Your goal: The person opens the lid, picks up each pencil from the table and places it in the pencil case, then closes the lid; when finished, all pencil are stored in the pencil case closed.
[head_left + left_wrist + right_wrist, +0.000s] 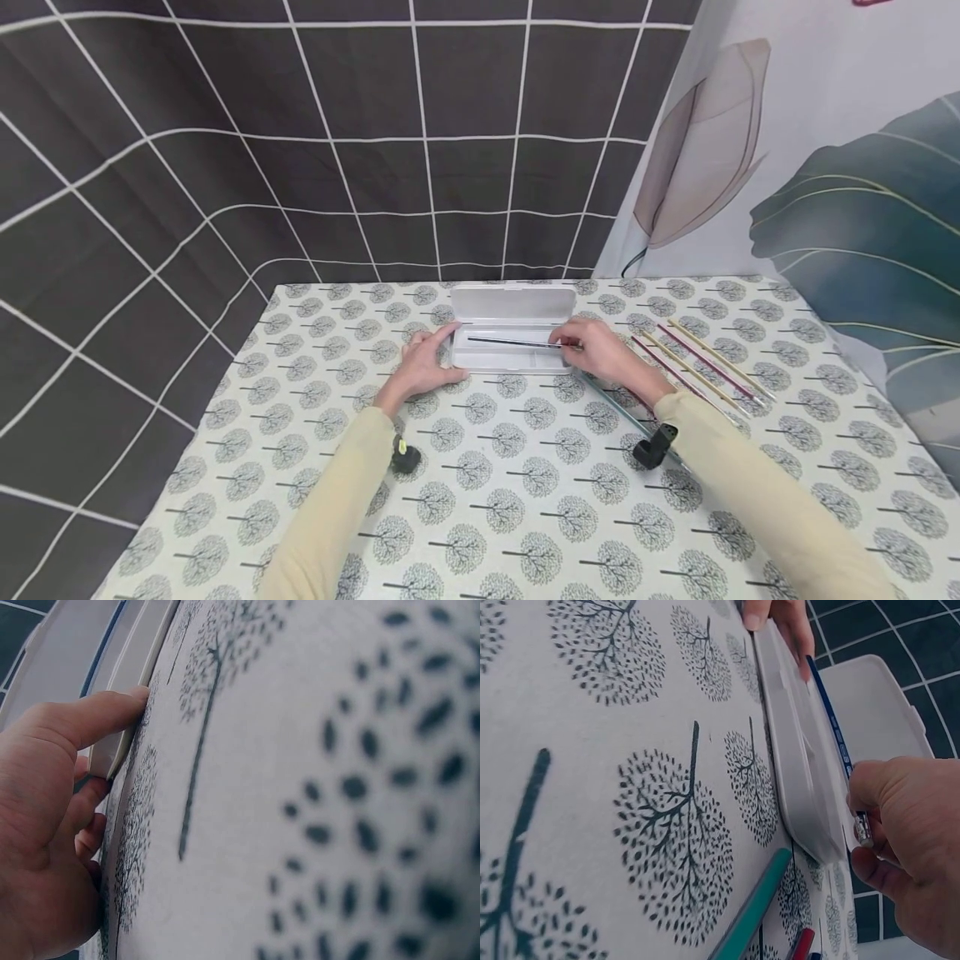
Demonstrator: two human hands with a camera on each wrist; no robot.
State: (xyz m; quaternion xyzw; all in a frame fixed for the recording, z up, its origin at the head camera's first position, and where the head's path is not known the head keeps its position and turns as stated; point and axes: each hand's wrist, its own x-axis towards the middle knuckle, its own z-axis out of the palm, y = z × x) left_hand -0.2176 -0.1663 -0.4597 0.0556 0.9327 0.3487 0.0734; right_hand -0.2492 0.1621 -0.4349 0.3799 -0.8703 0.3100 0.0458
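Note:
A white pencil case [487,363] lies on the table with its lid [513,304] raised at the back. My left hand [423,364] grips its left end, the thumb along the front corner and the fingers toward the rear; the left wrist view shows the thumb [112,712] against the case's edge. Over the case's right end, my right hand [600,350] pinches a dark blue pencil [502,341] near its silver-tipped end [862,829]. The pencil stretches leftward across the case's interior. Whether its far end touches the case, I cannot tell.
To the right of the case, a teal stick [613,404] lies slantwise, partly under my right forearm. Farther right are several slender red and pale yellow sticks, including a yellow one [723,360]. A dark gridded curtain [360,167] hangs behind the tree-patterned tablecloth [480,467].

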